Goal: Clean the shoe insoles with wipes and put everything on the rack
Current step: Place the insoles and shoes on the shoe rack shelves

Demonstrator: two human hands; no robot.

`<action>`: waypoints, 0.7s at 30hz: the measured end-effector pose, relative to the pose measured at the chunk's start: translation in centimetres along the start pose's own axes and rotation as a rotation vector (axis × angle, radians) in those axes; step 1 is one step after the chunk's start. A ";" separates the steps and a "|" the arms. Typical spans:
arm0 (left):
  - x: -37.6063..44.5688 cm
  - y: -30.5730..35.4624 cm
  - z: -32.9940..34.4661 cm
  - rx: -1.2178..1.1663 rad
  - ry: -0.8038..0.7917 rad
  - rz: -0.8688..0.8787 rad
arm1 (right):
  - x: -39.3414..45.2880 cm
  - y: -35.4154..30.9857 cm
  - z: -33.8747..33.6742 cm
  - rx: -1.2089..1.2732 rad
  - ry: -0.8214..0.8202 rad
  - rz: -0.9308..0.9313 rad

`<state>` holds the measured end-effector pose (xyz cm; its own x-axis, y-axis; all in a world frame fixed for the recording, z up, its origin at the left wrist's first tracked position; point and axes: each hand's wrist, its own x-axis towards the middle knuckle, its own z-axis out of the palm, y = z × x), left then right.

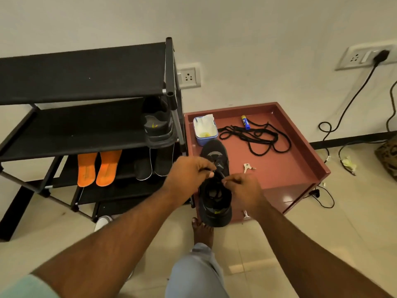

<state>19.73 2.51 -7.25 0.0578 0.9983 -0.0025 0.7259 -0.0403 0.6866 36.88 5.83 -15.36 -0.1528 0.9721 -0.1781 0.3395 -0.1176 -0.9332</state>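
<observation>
A black shoe (216, 203) lies on the front left corner of the red table (285, 168), its heel toward me. My left hand (189, 172) pinches its lace or tongue from the left. My right hand (245, 186) pinches the lace from the right, just above the shoe's opening. Two orange insoles (97, 167) lie side by side on a lower shelf of the black rack (86, 130). Another black shoe (158, 125) stands at the right end of the middle shelf. A blue tub of wipes (205, 131) sits at the table's back left.
Loose black laces (257, 136), a blue glue stick (245, 121) and keys (248, 168) lie on the table. Dark insoles (150, 165) lean beside the orange ones. My bare foot (202, 233) is on the tiled floor below the shoe. Cables trail along the wall at right.
</observation>
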 end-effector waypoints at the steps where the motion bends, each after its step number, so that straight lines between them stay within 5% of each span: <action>1: -0.7 -0.4 0.9 -0.043 -0.029 -0.015 | 0.2 0.0 -0.6 0.069 0.087 0.021; 3: -1.6 -1.3 2.7 -0.076 -0.124 -0.055 | 1.0 0.0 -1.2 0.191 0.182 0.082; 6: -1.8 -2.7 4.6 -0.044 -0.247 -0.090 | 2.2 -0.4 -1.0 0.304 0.029 0.178; 9: -0.8 -3.9 5.5 0.157 -0.317 -0.055 | 2.8 -1.1 0.2 0.201 -0.083 0.061; 12: 0.4 -4.8 5.4 0.346 -0.349 0.001 | 3.3 -1.5 1.3 0.141 -0.002 -0.028; 17: 1.3 -5.4 5.5 0.324 -0.213 0.059 | 2.6 -1.8 1.4 0.463 0.066 0.124; 21: 1.1 -5.1 6.2 0.268 -0.111 0.105 | 2.7 -1.0 0.4 0.291 0.075 0.197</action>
<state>20.36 3.59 -15.24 0.2058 0.9781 -0.0306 0.8661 -0.1675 0.4710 35.76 8.49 -15.00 -0.0380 0.9359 -0.3503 0.0760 -0.3468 -0.9348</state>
